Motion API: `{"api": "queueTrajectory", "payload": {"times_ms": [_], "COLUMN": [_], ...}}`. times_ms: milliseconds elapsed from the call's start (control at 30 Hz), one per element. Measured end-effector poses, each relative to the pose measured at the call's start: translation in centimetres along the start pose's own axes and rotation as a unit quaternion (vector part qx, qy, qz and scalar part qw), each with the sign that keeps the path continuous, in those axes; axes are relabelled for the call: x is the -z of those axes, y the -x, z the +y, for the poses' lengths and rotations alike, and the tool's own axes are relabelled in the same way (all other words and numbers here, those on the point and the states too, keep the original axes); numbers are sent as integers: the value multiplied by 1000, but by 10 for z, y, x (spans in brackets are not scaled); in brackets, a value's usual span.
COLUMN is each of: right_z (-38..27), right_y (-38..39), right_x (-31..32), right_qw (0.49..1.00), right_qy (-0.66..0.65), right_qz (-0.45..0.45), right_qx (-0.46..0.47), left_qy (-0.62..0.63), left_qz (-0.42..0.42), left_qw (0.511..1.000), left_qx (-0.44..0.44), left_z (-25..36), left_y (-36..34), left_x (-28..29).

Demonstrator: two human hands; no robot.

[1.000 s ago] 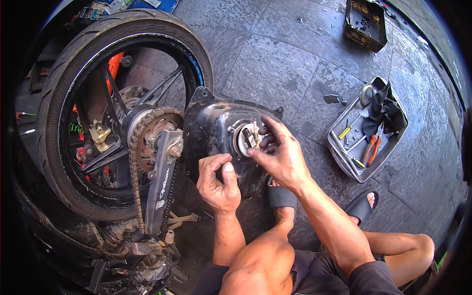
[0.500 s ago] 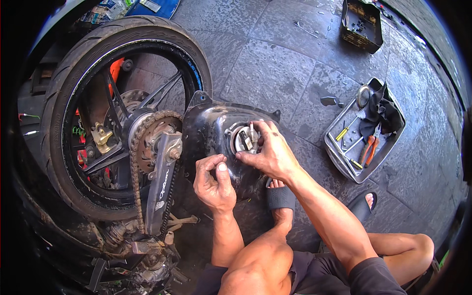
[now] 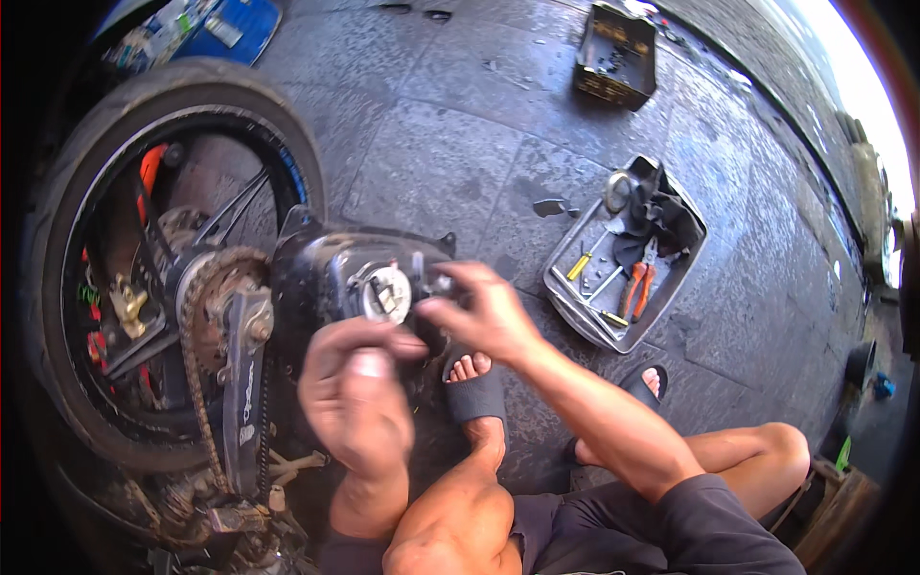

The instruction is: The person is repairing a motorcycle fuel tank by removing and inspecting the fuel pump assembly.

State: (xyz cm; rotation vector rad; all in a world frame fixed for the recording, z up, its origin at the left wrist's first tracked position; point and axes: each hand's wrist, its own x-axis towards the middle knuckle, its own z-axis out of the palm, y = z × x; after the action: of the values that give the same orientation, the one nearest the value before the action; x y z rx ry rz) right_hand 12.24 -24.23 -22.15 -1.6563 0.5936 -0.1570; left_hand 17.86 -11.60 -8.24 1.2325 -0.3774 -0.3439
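The round pale fitting (image 3: 389, 293) sits in the upper face of the black tank (image 3: 321, 283), just right of the tyre (image 3: 182, 81). Beside the fitting, the right hand (image 3: 479, 311) is partly open, thumb and fingers apart. The blurred left hand (image 3: 359, 388) is loosely curled; whether it grips anything, I cannot tell.

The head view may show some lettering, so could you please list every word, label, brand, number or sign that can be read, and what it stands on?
I leave out the wording itself.
Swing arm: white lettering along it, slightly blurred.
Wheel rim: blue lettering, too blurred to read.
Blue container: pale label, too small to read.
Black casing: none that I can make out.
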Motion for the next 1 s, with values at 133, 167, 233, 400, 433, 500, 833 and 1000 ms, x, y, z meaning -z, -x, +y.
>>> {"api": "queueTrajectory", "payload": {"times_ms": [133,167,233,400,433,500,833,1000], "right_z": [129,131,157,160,159,170,-63,-57], "right_y": [7,9,-16,-66,-70,-75,14,49], "right_x": [94,156,182,201,177,205,76,1], "right_qw": [959,941,924,928,953,929,972,932], "right_qy": [163,199,199,234,190,299,-88,-284], "right_qz": [225,270,312,260,175,174,-100,-96], "right_qx": [-58,-45,-92,-127,-158,-131,-195,-202], "left_qy": [119,122,130,192,185,138,-379,-341], "left_qz": [-99,-102,-69,-51,-46,-15,-108,-33], "left_qw": [962,962,975,979,981,989,902,919], "left_qx": [224,221,165,49,21,-43,177,193], "left_z": [79,76,84,70,75,70,-15,-21], "left_y": [-6,-3,-4,-6,-5,-9,22,27], "left_x": [-106,-115,-87,-61,-54,-41,24,31]}}
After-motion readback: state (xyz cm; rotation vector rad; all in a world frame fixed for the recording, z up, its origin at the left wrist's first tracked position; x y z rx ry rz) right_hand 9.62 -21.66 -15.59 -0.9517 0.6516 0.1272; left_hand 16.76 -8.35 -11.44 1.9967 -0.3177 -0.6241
